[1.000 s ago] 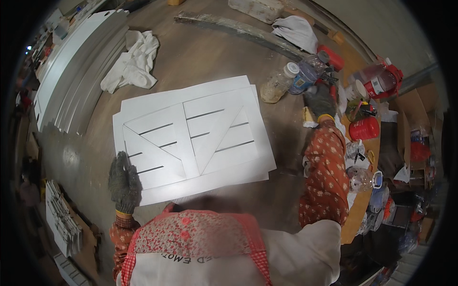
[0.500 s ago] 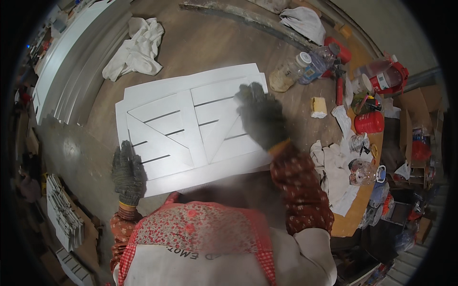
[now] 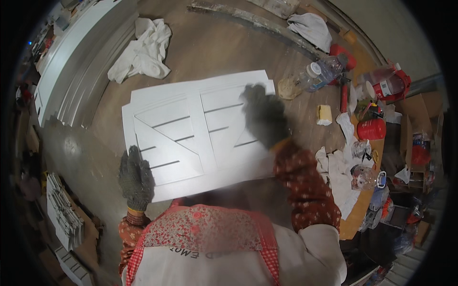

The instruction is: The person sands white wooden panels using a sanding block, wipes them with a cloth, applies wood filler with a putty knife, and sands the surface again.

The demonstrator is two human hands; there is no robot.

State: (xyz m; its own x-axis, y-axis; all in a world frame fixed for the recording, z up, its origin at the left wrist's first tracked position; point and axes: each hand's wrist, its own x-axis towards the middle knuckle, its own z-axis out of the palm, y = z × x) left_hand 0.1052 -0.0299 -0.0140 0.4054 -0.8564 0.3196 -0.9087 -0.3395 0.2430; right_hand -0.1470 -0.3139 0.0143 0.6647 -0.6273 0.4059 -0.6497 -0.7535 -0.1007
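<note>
A white panel [image 3: 167, 126] with thin slanted grooves and dark narrow slots lies flat on the brown table before me, seemingly atop another white sheet whose edge shows at the back. My left hand [image 3: 135, 178], in a dark grey knitted glove, rests along the panel's left edge with its fingers stretched forward. On the panel's right part lies my gloved right hand [image 3: 265, 114], palm down and fingers bent in. It is somewhat blurred. Whatever may be under those fingers is hidden.
A crumpled white cloth [image 3: 145, 52] lies at the far left, beside stacked long white boards [image 3: 78, 62]. At the right are plastic bottles [image 3: 327, 71], a yellow-and-white block [image 3: 324, 115], a red container [image 3: 371, 129] and white rags [image 3: 341, 176]. A long worn bar [image 3: 257, 28] runs across the back.
The whole view has shifted slightly, so everything sits farther right. The panel appears a little nearer to me. My right hand has slid slightly left and away across it; my left hand keeps to the edge.
</note>
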